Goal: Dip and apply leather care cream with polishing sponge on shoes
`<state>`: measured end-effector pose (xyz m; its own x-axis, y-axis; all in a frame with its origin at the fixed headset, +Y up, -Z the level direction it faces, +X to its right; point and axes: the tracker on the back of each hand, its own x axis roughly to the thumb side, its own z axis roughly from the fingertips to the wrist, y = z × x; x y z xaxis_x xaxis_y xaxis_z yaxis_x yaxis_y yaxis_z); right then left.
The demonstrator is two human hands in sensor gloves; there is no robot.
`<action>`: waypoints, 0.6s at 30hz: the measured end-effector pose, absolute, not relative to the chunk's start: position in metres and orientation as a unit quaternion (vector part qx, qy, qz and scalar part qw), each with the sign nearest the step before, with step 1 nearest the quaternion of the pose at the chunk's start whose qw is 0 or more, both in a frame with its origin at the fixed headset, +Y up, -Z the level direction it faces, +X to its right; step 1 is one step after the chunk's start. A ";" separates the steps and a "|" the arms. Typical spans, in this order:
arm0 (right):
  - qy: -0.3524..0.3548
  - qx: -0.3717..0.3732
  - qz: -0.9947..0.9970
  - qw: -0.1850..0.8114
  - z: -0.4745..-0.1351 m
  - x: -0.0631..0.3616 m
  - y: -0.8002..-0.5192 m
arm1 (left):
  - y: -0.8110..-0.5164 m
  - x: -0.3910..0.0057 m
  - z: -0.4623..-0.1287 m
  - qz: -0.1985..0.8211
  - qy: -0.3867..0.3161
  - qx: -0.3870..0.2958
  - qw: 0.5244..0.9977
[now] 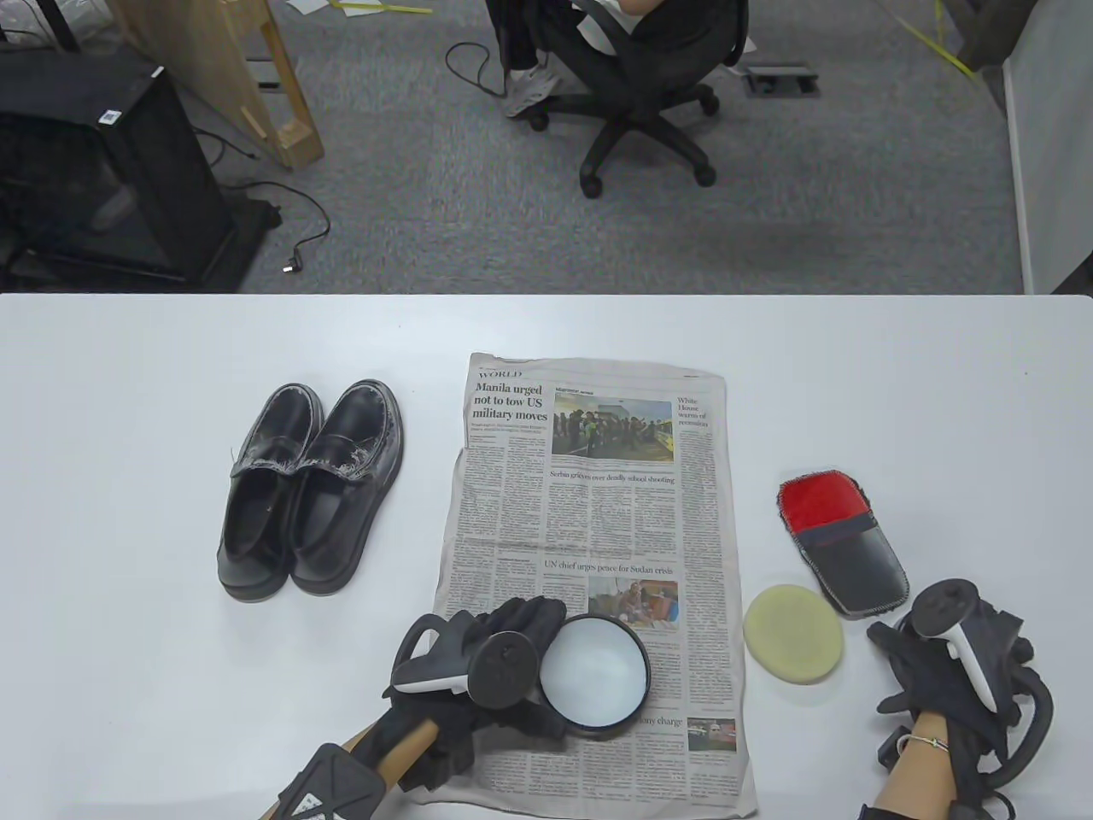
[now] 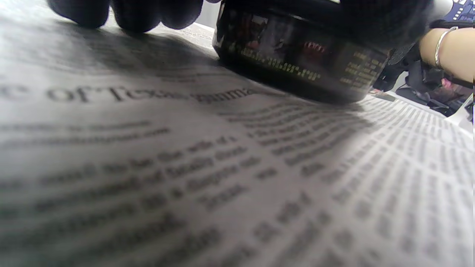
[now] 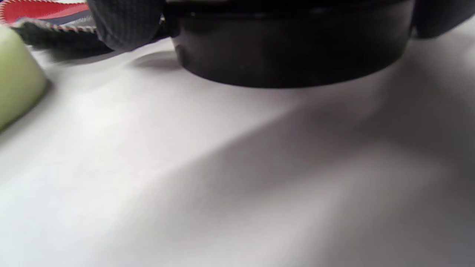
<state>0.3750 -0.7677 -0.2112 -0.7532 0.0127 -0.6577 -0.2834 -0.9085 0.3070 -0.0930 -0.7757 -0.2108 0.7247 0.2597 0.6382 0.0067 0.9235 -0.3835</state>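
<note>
Table view, white table point(image 1: 171, 683), grey carpet point(image 1: 512, 239), left hand point(image 1: 504, 649) gripping cream jar point(image 1: 595, 675), right hand point(image 1: 939, 675) holding black lid point(image 3: 293, 48)

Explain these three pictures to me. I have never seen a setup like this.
There is no machine here. These are a person's two hands in black sensor gloves, each with a tracker strapped to its back. The big picture looks down at the white table. The other two come from cameras on the wrists, so they sit low and look blurry. On the table lie a pair of black shoes, a newspaper, a round yellow sponge and a red and black mitt. The left hand holds an open cream jar on the newspaper. The right hand holds a black round lid down at the table; only its wrist camera shows the lid.
</note>
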 end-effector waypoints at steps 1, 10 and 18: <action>0.205 -0.338 0.916 0.072 -0.212 0.375 -0.768 | -0.776 -0.093 -0.211 0.068 -0.360 -0.183 0.912; 0.119 -0.282 0.950 0.070 -0.215 0.350 -0.737 | -0.779 -0.095 -0.213 0.064 -0.352 -0.204 0.911; 0.068 0.156 0.982 0.085 -0.207 0.203 -0.701 | -0.778 -0.096 -0.215 0.050 -0.342 -0.210 0.915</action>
